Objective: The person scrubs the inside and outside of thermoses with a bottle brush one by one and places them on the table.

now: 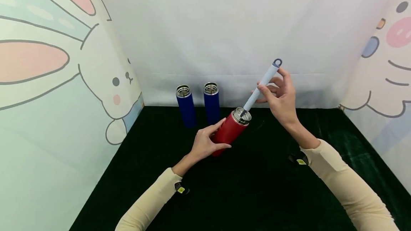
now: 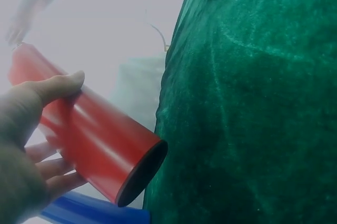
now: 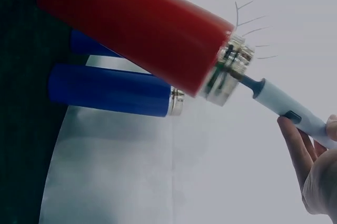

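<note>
My left hand [image 1: 204,143] grips a red thermos bottle [image 1: 229,131] around its body. The bottle is tilted, its lidless steel mouth leaning up to the right. In the left wrist view its dark base [image 2: 143,174] shows, raised off the cloth. My right hand [image 1: 284,102] pinches the light blue handle of a bottle brush [image 1: 261,84] between thumb and fingers. A dark ring tops the handle. The thin dark shaft [image 3: 243,79] runs into the bottle's mouth, and the brush's head is hidden inside.
Two blue thermos bottles [image 1: 186,111] [image 1: 212,107] without lids stand upright behind the red one, near the back wall. A dark green cloth [image 1: 257,195] covers the table. Pale curtain walls [image 1: 224,27] with cartoon animals enclose the back and sides.
</note>
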The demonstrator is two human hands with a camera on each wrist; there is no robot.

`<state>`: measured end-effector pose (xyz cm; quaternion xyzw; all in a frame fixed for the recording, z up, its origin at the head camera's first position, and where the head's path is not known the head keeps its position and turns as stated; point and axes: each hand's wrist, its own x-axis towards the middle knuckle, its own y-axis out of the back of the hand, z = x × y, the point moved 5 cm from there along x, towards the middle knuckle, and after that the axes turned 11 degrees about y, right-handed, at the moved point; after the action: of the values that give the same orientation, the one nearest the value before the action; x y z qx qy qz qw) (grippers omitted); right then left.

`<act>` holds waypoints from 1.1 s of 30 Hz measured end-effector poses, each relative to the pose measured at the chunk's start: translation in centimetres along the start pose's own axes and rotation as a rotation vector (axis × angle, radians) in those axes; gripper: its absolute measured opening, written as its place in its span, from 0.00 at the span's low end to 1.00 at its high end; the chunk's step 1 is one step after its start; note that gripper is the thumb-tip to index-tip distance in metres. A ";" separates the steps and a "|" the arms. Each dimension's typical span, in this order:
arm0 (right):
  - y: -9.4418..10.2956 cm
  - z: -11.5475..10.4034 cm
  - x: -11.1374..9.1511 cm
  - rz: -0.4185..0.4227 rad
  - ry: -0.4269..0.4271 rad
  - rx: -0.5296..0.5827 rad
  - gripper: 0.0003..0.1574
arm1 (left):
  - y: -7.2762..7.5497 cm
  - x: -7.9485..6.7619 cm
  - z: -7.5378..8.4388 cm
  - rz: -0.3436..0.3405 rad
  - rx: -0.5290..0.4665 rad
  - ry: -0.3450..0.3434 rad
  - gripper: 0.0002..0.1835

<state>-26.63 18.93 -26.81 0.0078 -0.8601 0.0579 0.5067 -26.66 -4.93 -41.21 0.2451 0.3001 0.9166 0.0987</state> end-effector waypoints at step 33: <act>-2.3 1.4 -2.8 -0.301 -0.020 -0.099 0.41 | 0.0 0.6 -0.1 -0.018 -0.179 0.086 0.49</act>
<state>-26.28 16.41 -29.69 0.1124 -0.8560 -0.0613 0.5008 -27.25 -4.75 -41.04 0.1929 0.2232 0.9485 0.1153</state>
